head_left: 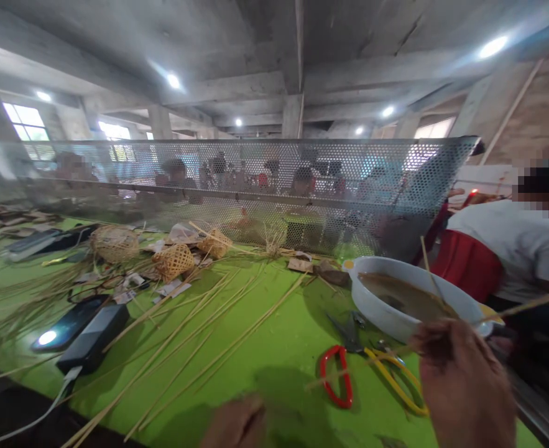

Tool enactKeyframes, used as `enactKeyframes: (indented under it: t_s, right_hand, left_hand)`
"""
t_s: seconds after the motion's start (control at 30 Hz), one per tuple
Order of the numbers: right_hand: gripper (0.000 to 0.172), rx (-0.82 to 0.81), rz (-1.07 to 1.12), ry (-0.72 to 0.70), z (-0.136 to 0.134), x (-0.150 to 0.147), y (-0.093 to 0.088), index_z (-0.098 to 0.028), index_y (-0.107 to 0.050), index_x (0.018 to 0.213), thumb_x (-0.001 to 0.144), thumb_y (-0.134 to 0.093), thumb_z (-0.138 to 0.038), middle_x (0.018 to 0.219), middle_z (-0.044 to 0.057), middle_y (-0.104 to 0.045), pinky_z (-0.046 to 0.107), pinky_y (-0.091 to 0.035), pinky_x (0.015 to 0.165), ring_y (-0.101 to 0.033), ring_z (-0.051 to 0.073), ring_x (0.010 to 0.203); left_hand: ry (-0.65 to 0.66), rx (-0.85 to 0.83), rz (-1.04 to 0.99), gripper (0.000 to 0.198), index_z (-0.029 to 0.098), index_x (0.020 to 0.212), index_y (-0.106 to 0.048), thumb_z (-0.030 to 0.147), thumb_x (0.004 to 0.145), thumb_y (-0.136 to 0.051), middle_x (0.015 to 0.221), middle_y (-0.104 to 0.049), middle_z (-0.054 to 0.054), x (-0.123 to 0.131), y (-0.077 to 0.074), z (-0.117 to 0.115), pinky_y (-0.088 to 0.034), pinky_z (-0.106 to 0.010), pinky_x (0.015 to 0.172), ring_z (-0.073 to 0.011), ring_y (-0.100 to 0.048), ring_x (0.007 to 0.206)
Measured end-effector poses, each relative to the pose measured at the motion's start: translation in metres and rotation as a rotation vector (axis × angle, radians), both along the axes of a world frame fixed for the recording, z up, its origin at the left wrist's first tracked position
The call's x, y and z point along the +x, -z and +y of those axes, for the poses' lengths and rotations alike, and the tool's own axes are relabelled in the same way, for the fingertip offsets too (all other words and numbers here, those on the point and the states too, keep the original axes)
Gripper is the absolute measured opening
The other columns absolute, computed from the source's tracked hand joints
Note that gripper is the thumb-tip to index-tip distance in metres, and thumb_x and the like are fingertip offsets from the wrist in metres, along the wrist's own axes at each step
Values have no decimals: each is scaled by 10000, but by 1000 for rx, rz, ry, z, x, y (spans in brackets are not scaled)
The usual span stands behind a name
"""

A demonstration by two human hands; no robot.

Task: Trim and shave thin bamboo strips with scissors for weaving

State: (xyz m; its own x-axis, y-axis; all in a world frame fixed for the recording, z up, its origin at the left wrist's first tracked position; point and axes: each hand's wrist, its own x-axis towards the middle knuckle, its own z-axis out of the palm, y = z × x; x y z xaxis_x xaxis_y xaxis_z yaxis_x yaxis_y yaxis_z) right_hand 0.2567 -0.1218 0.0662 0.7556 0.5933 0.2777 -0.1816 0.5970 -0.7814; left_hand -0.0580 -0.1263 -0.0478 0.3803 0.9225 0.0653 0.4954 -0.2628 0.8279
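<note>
One pale strip, two hands: long axis and nearer grip

Clock directions are read on the head view, with 12 o'clock at its top. The pale strip (526, 306) lies in the right hand (469, 382), at lower right. The right grip is clamped on it, thumb and fingers together around its middle stretch; the exact contact is partly hidden by the hand itself. The strip's long axis slants gently, one length leaving the grip between 2 and 3 o'clock and running out at the edge of the view, the other apparently leaving between 8 and 9 o'clock, blurred, across the red handle (347, 379) of the scissors (350, 336). This second length ends short of the left hand (237, 423), at about 2 o'clock from it. The key relation is therefore a lopsided one: the right hand is on the strip, while the left hand is apart from it, near the free end. Blur and the lower edge hide the left grip; whether its fingers are apart or together cannot be told.

Surroundings: a white basin (386, 311) of brownish liquid stands at 11 o'clock from the right hand, with a thin stalk (427, 264) rising above it; its lower end is unclear. On the green surface (293, 320), loose strips (274, 307) run from 7 toward 1 o'clock, beyond the left hand.
</note>
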Motion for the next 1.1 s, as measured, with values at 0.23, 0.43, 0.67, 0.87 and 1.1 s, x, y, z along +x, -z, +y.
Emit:
enactKeyframes:
  t_s: [0.23, 0.43, 0.67, 0.87, 1.1]
  right_hand:
    - [249, 6, 43, 9, 0, 14, 11, -169, -631, 711, 703, -743, -391, 639, -26, -606, 207, -390, 491, -528, 94, 561]
    - [291, -50, -38, 4, -4, 7, 16, -167, -606, 701, 716, -719, -434, 616, -28, -597, 195, -345, 438, -488, 84, 514]
    - [298, -75, -107, 9, -5, 12, 27, -167, -602, 695, 775, -657, -448, 625, -23, -587, 208, -329, 460, -476, 85, 506]
    - [301, -120, -120, -54, -8, 10, 34, -172, -613, 739, 772, -657, -468, 618, -20, -589, 202, -347, 472, -469, 94, 523]
    - [325, -263, -183, -380, -19, -42, 42, -182, -648, 816, 790, -629, -506, 568, -23, -577, 187, -327, 423, -450, 91, 469]
  left_hand:
    - [-217, 362, 358, 177, 212, 675, -577, 311, 816, -537, 740, -591, -31, -22, -50, 57, -316, -298, 650, -210, -514, 724]
    - [-344, 431, 192, 109, 206, 662, -586, 102, 685, -564, 697, -544, -16, -11, -53, 81, -305, -288, 652, -210, -513, 668]
    - [-368, 372, 64, 191, 211, 559, -518, 70, 688, -531, 494, -388, 53, -10, -64, 84, -187, -243, 539, -130, -354, 447]
    - [-330, 246, -35, 66, 221, 707, -634, 278, 716, -601, 550, -584, 28, -23, -73, 84, -272, -209, 503, -139, -481, 477]
    - [-178, -168, -320, 443, 165, 912, -612, 568, 742, -545, 488, -535, 48, -15, -75, 59, -233, -189, 320, -75, -339, 276]
